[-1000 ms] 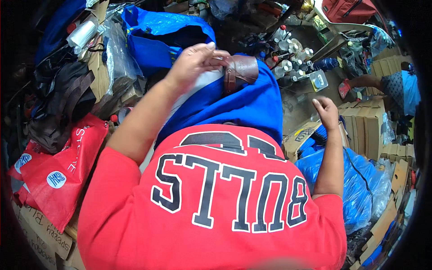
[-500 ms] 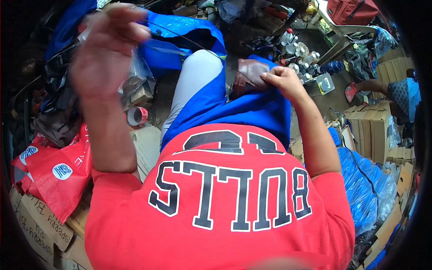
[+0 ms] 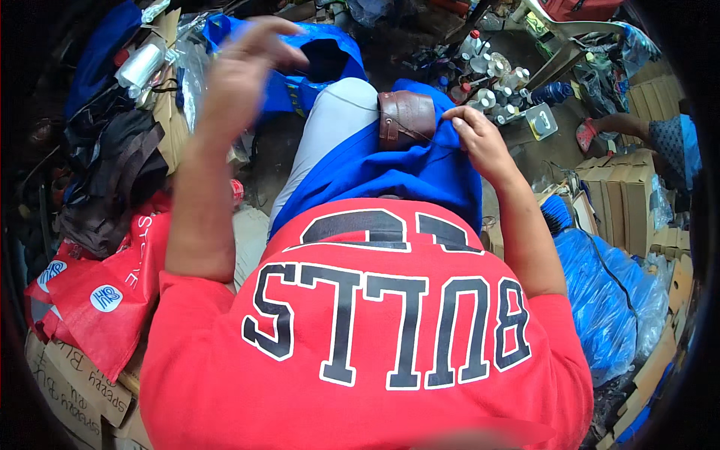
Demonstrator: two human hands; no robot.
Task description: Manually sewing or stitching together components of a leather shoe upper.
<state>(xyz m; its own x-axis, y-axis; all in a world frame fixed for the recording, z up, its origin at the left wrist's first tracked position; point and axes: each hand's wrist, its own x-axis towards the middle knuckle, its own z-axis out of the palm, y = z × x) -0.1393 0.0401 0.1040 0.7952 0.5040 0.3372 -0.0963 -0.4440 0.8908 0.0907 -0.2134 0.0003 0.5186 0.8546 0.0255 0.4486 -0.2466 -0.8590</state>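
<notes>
A curved brown leather piece (image 3: 406, 118) with a stitched, holed strip at its left end rests on my blue-clad right thigh. A thin dark thread (image 3: 420, 136) crosses its face and trails toward my right hand (image 3: 482, 139). That hand is closed in a pinch just right of the leather, its fingertips near the leather's edge, seemingly on the thread. My left hand (image 3: 244, 82) is raised at the upper left, well away from the leather. Its fingers are bent and smeared by motion, and whether they hold anything is hidden.
A blue bag (image 3: 337, 49) gapes open beyond my knees. Several bottles (image 3: 499, 82) stand at the far right, near a pale chair (image 3: 581, 30). Red bags (image 3: 112, 281) and cardboard (image 3: 82, 382) lie left; blue plastic (image 3: 600, 307) and cardboard boxes (image 3: 619, 199) lie right. Another person's leg (image 3: 626, 127) shows.
My left hand has swung right, and the taut thread once seen at it no longer shows there. The leather has turned flatter on my thigh; my right hand has come off its edge.
</notes>
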